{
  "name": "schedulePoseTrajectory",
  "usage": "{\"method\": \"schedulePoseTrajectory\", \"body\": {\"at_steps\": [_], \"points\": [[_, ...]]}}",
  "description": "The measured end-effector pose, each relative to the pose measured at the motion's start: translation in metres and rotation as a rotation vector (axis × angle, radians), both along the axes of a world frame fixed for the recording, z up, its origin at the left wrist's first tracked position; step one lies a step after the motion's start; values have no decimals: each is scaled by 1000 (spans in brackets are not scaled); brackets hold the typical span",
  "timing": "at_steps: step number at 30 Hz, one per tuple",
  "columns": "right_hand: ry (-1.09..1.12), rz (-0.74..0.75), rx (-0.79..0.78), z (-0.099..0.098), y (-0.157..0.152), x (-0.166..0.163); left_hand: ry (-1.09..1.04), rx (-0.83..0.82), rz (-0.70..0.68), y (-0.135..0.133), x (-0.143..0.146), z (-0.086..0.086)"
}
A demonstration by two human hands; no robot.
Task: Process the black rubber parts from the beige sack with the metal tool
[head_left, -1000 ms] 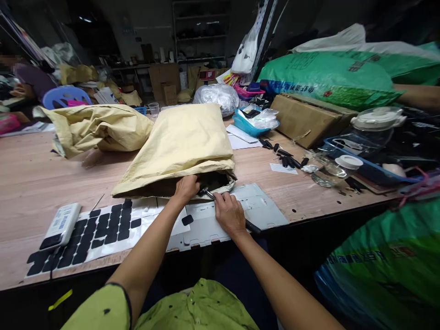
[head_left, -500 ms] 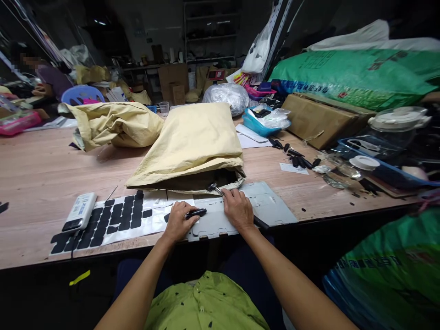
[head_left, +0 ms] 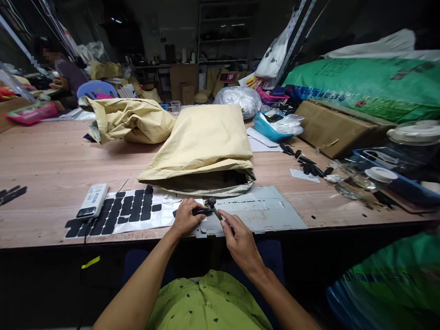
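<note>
My left hand (head_left: 186, 218) is closed on a slim black piece (head_left: 202, 211) just above the near edge of a grey board (head_left: 261, 215). In my right hand (head_left: 239, 238), a small hammer (head_left: 217, 213) with a metal shaft is gripped. Its head is up against or right over the black piece; whether they touch I cannot tell. My palm hides the hammer's handle. Beyond the hands lies a yellow woven sack (head_left: 209, 137), its dark mouth facing me. Left of my left hand is a sheet of black rounded stickers (head_left: 137, 208).
A white device (head_left: 92, 201) with a cable sits at the left. Several black pieces (head_left: 305, 166), a blue basin (head_left: 270, 128), a cardboard box (head_left: 343, 126) and clear jars (head_left: 381, 176) stand at the right. Another sack (head_left: 134, 121) lies behind. A person (head_left: 70, 73) sits far left.
My right hand has lifted off the board, raising the hammer and bringing its head left to the black piece. My left hand keeps its hold. The whole view has shifted slightly.
</note>
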State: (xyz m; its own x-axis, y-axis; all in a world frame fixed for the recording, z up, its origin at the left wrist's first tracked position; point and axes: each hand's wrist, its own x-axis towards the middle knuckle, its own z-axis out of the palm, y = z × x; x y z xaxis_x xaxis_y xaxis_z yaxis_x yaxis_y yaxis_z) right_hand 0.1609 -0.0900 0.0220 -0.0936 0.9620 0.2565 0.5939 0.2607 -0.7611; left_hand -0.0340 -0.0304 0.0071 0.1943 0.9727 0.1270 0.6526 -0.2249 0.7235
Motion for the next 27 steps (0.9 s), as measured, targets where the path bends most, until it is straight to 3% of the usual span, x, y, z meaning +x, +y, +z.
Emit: {"method": "schedulePoseTrajectory", "body": {"at_steps": [10, 16, 20, 24, 27], "points": [[-195, 5, 5, 1, -10, -15, 6, -26, 13, 1, 1, 0], [-161, -64, 52, 3, -7, -7, -25, -39, 28, -2, 3, 4], [-179, -38, 1, -1, -8, -2, -23, -31, 39, -2, 3, 4], [-203, -112, 22, -1, 10, 8, -24, -25, 36, -3, 3, 4], [-345, -235, 51, 0, 39, 19, -6, -15, 35, -4, 3, 5]]}}
